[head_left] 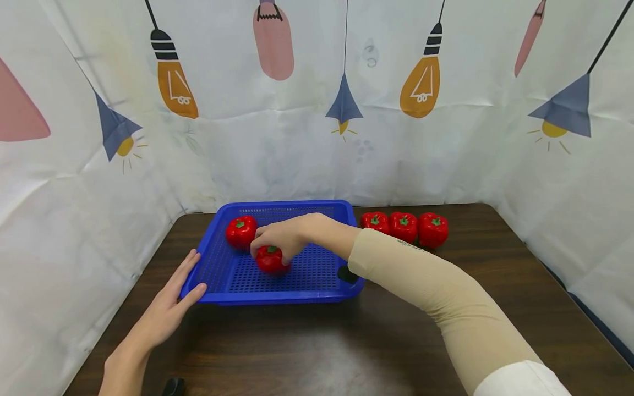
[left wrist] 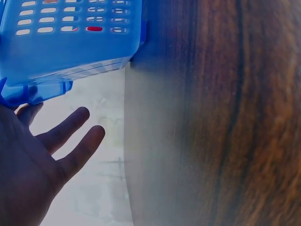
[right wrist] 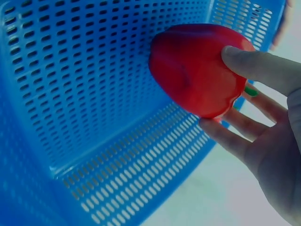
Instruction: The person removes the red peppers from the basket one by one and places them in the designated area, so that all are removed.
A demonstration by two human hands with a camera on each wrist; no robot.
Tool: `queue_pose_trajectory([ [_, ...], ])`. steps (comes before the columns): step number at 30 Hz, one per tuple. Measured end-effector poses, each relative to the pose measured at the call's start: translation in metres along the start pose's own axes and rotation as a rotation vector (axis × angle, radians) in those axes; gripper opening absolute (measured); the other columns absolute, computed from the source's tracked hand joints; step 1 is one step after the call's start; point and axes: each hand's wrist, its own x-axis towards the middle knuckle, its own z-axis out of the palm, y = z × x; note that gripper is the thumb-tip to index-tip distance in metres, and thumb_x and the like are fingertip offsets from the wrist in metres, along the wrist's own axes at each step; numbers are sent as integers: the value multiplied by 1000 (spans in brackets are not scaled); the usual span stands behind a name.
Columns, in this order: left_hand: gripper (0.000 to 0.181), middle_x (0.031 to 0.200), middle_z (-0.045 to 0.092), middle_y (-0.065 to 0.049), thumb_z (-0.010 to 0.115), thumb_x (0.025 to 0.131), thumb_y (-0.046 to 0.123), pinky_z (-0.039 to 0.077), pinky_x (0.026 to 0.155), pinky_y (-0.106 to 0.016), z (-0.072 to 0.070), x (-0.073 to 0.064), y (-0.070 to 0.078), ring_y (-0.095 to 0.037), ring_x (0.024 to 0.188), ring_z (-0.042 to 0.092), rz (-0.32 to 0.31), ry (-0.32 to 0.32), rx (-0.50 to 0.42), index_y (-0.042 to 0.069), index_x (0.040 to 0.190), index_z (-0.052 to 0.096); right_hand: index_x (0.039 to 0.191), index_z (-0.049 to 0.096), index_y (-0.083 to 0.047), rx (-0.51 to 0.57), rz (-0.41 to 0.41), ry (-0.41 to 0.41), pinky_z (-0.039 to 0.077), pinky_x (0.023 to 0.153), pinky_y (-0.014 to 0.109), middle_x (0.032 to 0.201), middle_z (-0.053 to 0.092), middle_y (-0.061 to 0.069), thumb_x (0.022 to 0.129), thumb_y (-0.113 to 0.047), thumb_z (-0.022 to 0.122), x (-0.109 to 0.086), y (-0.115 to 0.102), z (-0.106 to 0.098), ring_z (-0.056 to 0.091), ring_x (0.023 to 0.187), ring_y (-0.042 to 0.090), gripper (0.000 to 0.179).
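My right hand (head_left: 286,235) grips a red bell pepper (head_left: 272,264) from above, inside a blue plastic basket (head_left: 277,297). In the right wrist view the thumb lies on one side of this pepper (right wrist: 197,70) and the fingers on the other. A second red bell pepper (head_left: 240,234) sits in the basket's back left part. My left hand (head_left: 165,311) touches the basket's left front corner, its fingers extended along the outer side. From the left wrist, this hand (left wrist: 37,160) shows spread, straight fingers by the rim.
Right of the basket, red bell peppers (head_left: 433,230) stand in a row of three, partly behind the right forearm. A small dark object (head_left: 174,386) lies at the table's (head_left: 277,346) front edge. A printed white curtain (head_left: 297,154) hangs behind.
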Motion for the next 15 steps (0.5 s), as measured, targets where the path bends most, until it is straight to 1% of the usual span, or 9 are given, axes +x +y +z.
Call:
queue_pose_trajectory([
  [4, 68, 171, 12, -4, 56, 107, 18, 9, 110, -13, 0, 0, -1, -3, 151, 9, 3, 0, -2, 20, 165, 23, 142, 57, -21, 11, -13, 36, 50, 87, 23, 147, 44, 0, 90, 2, 71, -17, 1, -2, 43, 127, 15, 59],
  [9, 68, 171, 11, -4, 56, 107, 18, 10, 110, -13, 0, 0, -1, -3, 151, 9, 6, -1, -3, 19, 165, 23, 142, 56, -23, 30, -13, 72, 51, 88, 24, 148, 43, -1, 91, 0, 71, -38, 4, -7, 43, 128, 15, 58],
  [15, 68, 171, 11, -4, 56, 107, 18, 8, 111, -14, 0, 0, -2, -3, 152, 9, 5, -1, 3, 19, 165, 22, 142, 56, -22, 29, -28, 127, 51, 90, 25, 147, 44, 1, 91, -2, 71, -61, 11, -10, 44, 129, 16, 57],
])
